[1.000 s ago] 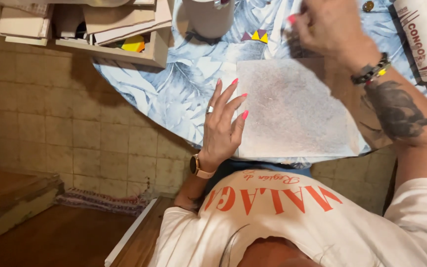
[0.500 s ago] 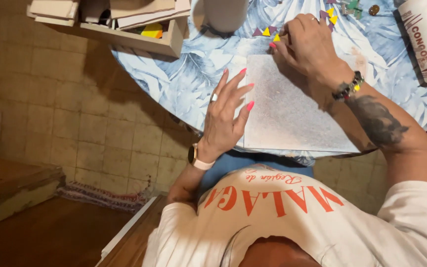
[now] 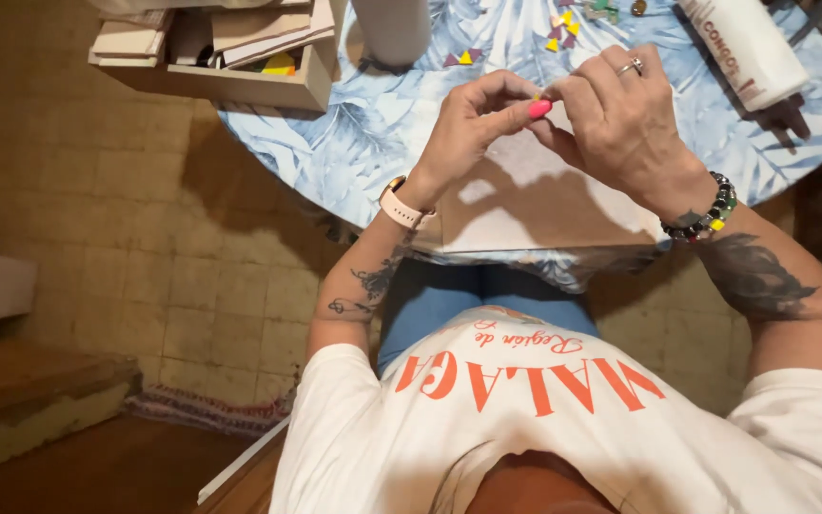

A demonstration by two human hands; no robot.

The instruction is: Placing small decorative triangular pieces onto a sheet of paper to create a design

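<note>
Above the white sheet (image 3: pixel 535 205), left hand (image 3: pixel 468 119) and right hand (image 3: pixel 620 124), fingers pinched together on a tiny yellow piece (image 3: pixel 537 96); white tube (image 3: pixel 744 43) far right.

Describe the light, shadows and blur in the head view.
Head view: warm, dim light; the hands, left hand and right hand, cast hard shadows on the white sheet; the tiled floor goes dark leftward; hands sharp, without motion blur; wide-lens bending curves the round table.

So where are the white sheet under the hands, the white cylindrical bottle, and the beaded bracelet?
white paper sheet (image 3: pixel 525 205): head view, bare middle below the hands.
white cylindrical bottle (image 3: pixel 749 48): head view, middle of its body.
dark beaded bracelet (image 3: pixel 706 214): head view, beads on the right wrist.
</note>
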